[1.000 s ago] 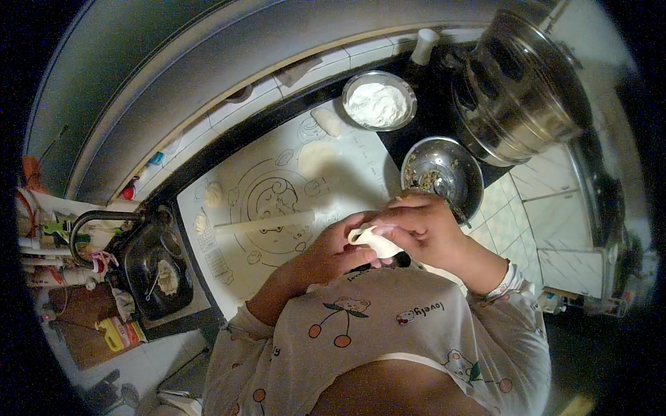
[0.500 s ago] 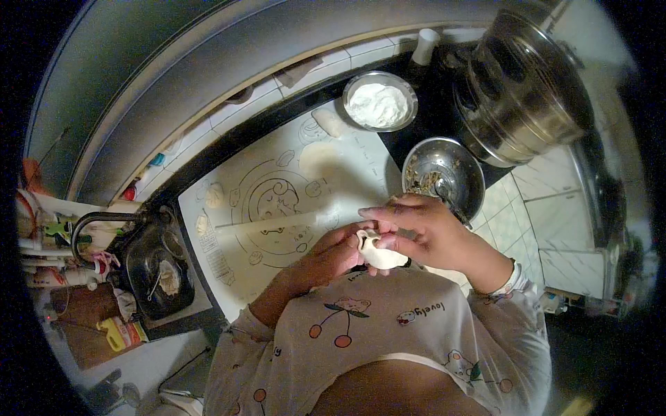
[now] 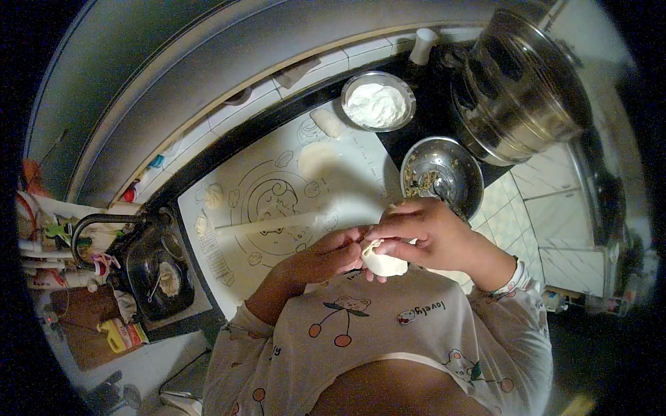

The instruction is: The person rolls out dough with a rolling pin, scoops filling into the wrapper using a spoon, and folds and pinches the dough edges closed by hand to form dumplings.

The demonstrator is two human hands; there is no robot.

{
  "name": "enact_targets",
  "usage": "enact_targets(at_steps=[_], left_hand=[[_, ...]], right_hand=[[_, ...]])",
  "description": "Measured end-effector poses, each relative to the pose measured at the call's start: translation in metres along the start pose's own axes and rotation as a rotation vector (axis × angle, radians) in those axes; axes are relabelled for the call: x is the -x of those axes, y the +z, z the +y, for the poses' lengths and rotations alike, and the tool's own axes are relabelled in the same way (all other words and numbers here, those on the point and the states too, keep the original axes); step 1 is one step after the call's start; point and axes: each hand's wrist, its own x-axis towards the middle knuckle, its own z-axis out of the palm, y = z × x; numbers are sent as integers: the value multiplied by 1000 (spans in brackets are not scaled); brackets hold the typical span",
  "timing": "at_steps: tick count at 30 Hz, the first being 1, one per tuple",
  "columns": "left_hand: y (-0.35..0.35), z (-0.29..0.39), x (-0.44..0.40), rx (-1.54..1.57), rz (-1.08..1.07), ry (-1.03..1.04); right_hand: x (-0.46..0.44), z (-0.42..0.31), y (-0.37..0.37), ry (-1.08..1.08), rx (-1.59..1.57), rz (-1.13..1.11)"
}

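A white dough wrapper [image 3: 390,264], gathered into a pouch with a pleated edge, is held between my hands close to the shirt front. My left hand [image 3: 326,258] cradles it from the left, fingers curled beneath. My right hand [image 3: 433,237] is closed over its upper edge, thumb and fingers pinching the folds. Any filling inside is hidden. Beyond my hands, a rolling pin [image 3: 267,223] lies across a printed mat [image 3: 267,156]. A flat dough round [image 3: 318,159] and a dough roll [image 3: 326,123] are farther back. Two shaped dough pieces [image 3: 214,196] sit at the mat's left.
A bowl [image 3: 412,118] of white flour stands behind the mat. Right of it is a steel bowl [image 3: 472,166] with chopped filling. A large steel steamer pot [image 3: 531,90] stands at the back right. The black sink [image 3: 182,303] and faucet [image 3: 104,218] are left.
My right fingers have drawn closer to the dough edge, and its opening looks smaller. The dough has shifted slightly; both hands keep hold of it.
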Motion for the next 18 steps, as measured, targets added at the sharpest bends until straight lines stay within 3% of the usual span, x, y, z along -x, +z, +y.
enact_targets(at_steps=[7,13,15,18], left_hand=[[11,14,0,88,-61,126],[13,19,-1,46,-8,78],[13,19,1,-62,76,102],[8,12,0,-463,169,84]], right_hand=[[4,3,5,-119,98,163],[5,2,11,-37,92,184],[2,4,12,-78,121,205],[-2,2,11,-76,113,220]])
